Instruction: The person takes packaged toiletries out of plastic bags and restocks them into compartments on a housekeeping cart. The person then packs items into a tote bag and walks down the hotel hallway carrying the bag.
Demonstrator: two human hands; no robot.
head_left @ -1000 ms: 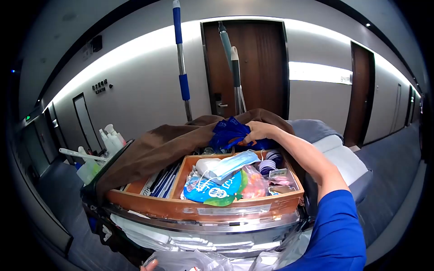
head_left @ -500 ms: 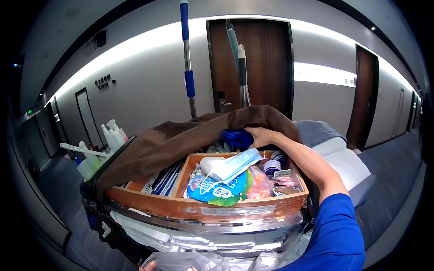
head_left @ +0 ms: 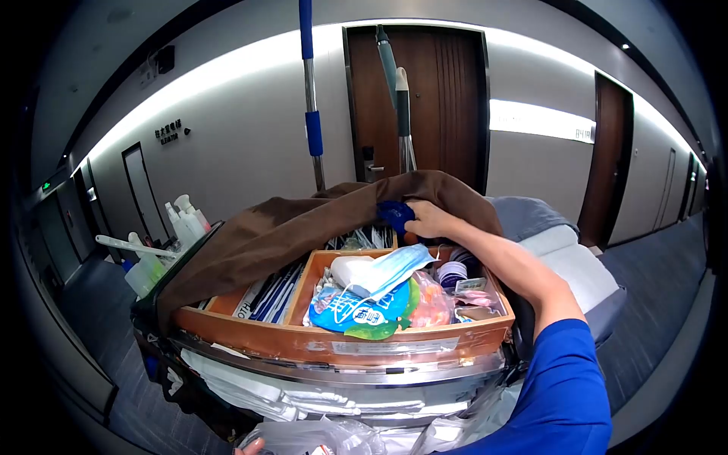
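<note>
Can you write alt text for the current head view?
A person's right hand holds a crumpled blue item at the edge of a brown cloth partly covering a wooden tray. The tray holds a face mask and a blue-and-green packet; the left hand barely shows at the bottom edge. A brown door stands beyond.

Bundle point(head_left: 394, 215) at rear of tray point(head_left: 303, 339), face mask point(head_left: 403, 265) on packet point(head_left: 360, 312) before it, bottles point(head_left: 186, 227) at left (door point(head_left: 444, 106) beyond)

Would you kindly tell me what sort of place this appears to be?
Most likely a hotel corridor: there is a dark wooden door with a lever handle, a lit wall sign and a wooden tray of small supplies, with white bottles off to its left.
</note>
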